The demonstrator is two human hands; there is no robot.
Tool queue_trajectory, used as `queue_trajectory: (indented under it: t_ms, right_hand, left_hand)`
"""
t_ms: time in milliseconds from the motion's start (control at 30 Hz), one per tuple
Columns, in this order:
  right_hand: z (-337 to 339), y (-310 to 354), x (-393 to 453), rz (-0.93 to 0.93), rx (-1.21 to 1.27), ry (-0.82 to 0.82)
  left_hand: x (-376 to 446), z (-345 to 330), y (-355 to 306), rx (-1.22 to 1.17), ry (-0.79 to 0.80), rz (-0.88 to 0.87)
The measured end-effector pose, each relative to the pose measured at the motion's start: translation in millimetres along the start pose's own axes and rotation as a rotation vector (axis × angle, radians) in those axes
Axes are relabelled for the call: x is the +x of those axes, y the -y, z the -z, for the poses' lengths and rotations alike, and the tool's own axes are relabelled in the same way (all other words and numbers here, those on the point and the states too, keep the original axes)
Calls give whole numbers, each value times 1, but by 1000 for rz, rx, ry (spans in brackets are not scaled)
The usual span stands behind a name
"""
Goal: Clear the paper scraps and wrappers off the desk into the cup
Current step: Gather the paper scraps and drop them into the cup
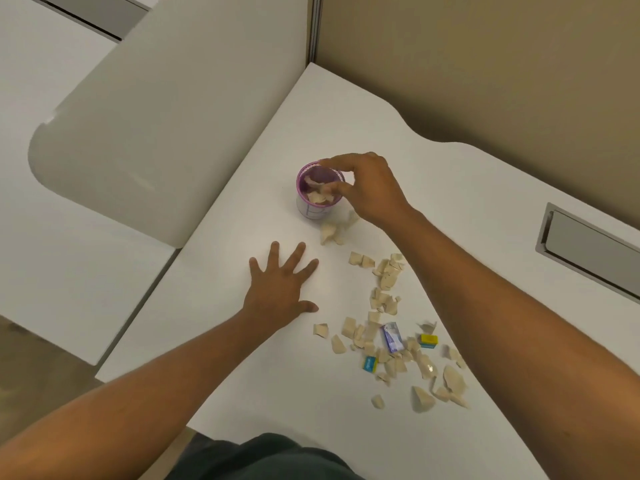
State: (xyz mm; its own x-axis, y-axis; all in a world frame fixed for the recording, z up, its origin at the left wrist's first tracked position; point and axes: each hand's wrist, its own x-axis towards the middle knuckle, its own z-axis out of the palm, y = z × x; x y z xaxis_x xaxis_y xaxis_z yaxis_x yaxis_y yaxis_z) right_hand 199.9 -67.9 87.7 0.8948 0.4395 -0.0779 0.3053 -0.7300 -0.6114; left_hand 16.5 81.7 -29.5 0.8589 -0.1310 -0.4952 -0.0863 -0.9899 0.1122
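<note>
A purple-rimmed white cup (313, 211) stands on the white desk (433, 188), with several paper scraps inside it. My right hand (367, 188) hovers over the cup's right rim, fingers curled down into the mouth and touching a scrap there. My left hand (280, 289) lies flat on the desk below the cup, fingers spread, holding nothing. Cream paper scraps (384, 292) trail from beside the cup down to the lower right. Among them lie a purple-white wrapper (392, 337), a yellow wrapper (428, 340) and a blue one (369, 363).
A grey metal cable hatch (588, 244) is set into the desk at the right. A tan partition wall (485, 57) runs behind the desk. A white rounded panel (156, 116) stands to the left past the desk edge.
</note>
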Motion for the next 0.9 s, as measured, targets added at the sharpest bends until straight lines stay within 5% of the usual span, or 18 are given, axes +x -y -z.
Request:
queue_trajectory:
  t_ms: [167, 333, 433, 633, 900]
  right_hand:
    - [-23, -30, -50, -171, 1, -281]
    - [-80, -54, -93, -181, -352, 52]
    - [-98, -60, -90, -272, -353, 136]
    - [-113, -47, -78, -154, -319, 109]
    - [-125, -32, -86, -101, -462, -4]
  left_hand:
    - [3, 5, 11, 66, -25, -50]
    - [4, 0, 15, 54, 20, -81]
    - [5, 0, 17, 21, 23, -79]
    - [-1, -9, 24, -65, -97, 68]
    - [16, -15, 29, -54, 80, 117]
